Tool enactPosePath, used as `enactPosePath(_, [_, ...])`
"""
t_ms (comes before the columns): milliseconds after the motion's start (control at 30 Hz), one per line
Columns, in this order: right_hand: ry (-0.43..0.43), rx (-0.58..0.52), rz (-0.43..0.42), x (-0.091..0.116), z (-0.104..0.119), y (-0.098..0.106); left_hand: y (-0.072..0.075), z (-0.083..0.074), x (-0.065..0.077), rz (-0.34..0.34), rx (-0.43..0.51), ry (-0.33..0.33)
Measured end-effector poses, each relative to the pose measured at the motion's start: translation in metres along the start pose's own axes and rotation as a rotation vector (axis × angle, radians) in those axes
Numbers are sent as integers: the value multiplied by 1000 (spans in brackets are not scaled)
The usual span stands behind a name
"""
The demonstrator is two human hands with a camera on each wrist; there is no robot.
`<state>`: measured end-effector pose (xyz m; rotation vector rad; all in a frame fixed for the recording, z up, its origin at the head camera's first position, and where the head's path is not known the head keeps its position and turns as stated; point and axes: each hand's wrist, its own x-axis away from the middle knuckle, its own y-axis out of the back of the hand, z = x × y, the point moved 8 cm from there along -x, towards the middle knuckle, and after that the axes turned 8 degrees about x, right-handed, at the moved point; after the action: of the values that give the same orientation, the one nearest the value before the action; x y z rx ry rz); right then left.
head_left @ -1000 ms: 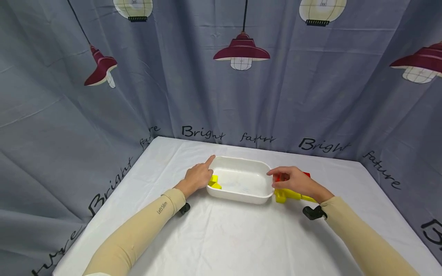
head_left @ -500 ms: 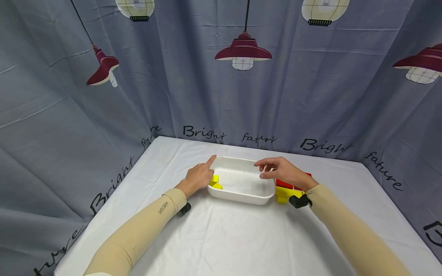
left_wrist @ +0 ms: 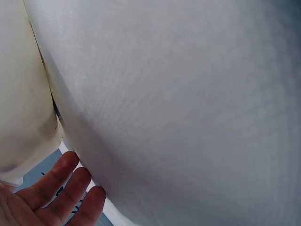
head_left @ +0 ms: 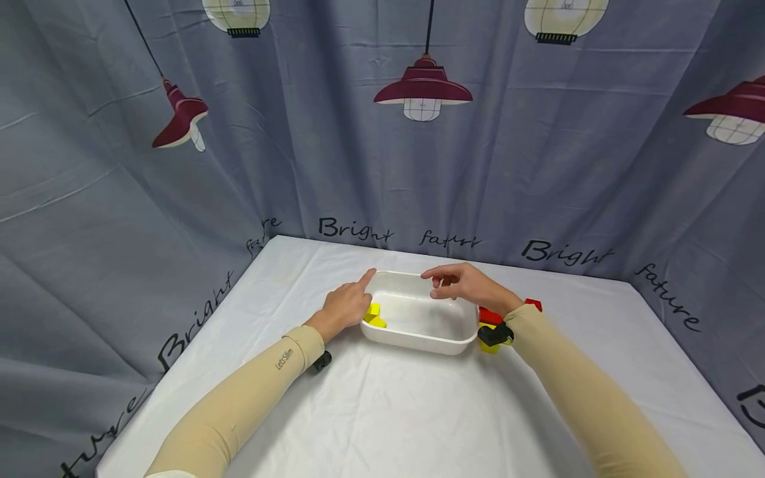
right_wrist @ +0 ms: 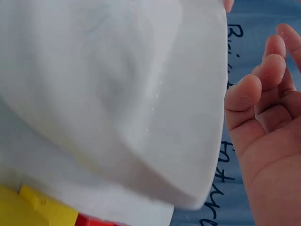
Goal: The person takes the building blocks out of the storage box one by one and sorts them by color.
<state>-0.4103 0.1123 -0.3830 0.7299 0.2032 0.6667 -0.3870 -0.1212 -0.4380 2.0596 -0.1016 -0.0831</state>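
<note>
A white rectangular tray (head_left: pixel 412 341) with rounded corners stands on the table. Inside its left end lie small yellow blocks (head_left: pixel 375 318), partly covered by my left hand (head_left: pixel 345 305). That hand rests at the left end, its index finger straight along the far left corner of the rim. In the left wrist view its other fingers (left_wrist: pixel 70 188) lie loosely extended beside the tray wall (left_wrist: pixel 28 84). My right hand (head_left: pixel 469 283) hovers over the tray's far right part, holding nothing. Its fingers are loosely bent, and the right wrist view shows a bare palm.
Right of the tray lie red pieces (head_left: pixel 491 316) and a yellow block (head_left: pixel 489 348), partly hidden by the right forearm and its black wrist camera (head_left: pixel 496 334). White cloth (head_left: pixel 394 411) covers the table. A grey-blue curtain (head_left: pixel 335 153) with printed lamps hangs behind.
My right hand has moved left and away from me, from beside the red and yellow pieces to above the tray. The left hand and the tray stay in place.
</note>
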Motion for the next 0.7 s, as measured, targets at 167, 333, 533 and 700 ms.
enactPosePath(167, [-13,-19,21,-13,-3,-6,0,1,-1,-1,4,2])
enactPosePath(333, [-18,-33,29,-21,-2,-7,0,0,-1,-7,-1,2])
enactPosePath(533, [-30,-1,63,-29,2,-10,0,1,-1,-4,2,5])
enactPosePath(700, [-38,-5,89,-38,4,-13,0,0,-1,5,1,8])
